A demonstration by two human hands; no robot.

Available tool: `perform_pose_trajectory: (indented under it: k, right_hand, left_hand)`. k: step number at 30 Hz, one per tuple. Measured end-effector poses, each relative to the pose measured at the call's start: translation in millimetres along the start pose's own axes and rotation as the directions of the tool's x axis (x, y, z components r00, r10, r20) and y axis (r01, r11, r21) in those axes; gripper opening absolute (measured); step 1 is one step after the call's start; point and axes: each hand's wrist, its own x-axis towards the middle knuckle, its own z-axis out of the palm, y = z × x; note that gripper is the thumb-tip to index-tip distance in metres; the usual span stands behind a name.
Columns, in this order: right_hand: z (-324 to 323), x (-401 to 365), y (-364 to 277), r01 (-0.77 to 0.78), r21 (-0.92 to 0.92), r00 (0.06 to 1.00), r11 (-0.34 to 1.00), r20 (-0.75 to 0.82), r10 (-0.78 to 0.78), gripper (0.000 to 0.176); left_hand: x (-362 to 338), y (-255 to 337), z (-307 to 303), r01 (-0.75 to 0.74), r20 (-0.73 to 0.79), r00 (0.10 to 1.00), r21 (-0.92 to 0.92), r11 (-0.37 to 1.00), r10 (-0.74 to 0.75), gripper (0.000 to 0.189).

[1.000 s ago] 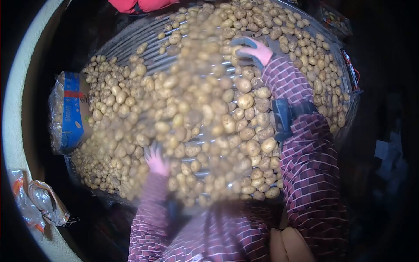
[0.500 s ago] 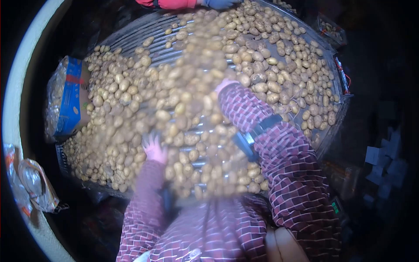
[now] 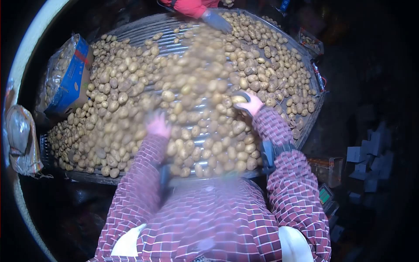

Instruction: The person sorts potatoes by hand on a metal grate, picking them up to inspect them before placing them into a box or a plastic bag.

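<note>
Potatoes (image 3: pixel 118 87) cover a large sorting table with metal rollers (image 3: pixel 174 46); those in the middle are blurred by motion. My left hand (image 3: pixel 158 124) is over the potatoes left of centre, its fingers smeared, so I cannot make out whether it holds anything. On the right, my right hand (image 3: pixel 249 103) has its fingers and thumb around a potato (image 3: pixel 238 99). Both my arms wear checked sleeves, with a dark band round the right one.
A blue box (image 3: pixel 70 89) of potatoes stands at the table's left edge. Across the table a person's gloved hand (image 3: pixel 217 22) with a red sleeve reaches to the potatoes. A plastic bag (image 3: pixel 24 139) hangs at far left, and a crate (image 3: pixel 310 43) stands beyond the right edge.
My right hand has moved right and down and now shows a potato in it. The other person's gloved hand reaches further over the table. The camera view has shifted.
</note>
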Motion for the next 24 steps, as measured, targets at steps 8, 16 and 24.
perform_pose_trajectory:
  k: [8,16,24]
  right_hand:
    - [89.9,-157.9,45.2,-0.005,0.503,0.98,0.864,-0.168,0.104,0.055]
    - [141.0,-227.0,89.7,0.045,0.798,0.971,0.601,-0.176,0.161,0.054]
    - [164.7,-175.2,57.5,0.219,0.947,0.951,0.236,-0.261,0.163,0.059]
  left_hand:
    - [77.4,61.1,-37.4,-0.109,-0.007,0.994,-0.323,0.94,0.113,0.057]
    - [129.7,93.7,-38.7,-0.01,0.216,0.973,-0.319,0.948,0.084,0.059]
    - [-41.3,134.5,-97.2,-0.172,0.153,0.85,-0.824,0.54,0.504,0.048]
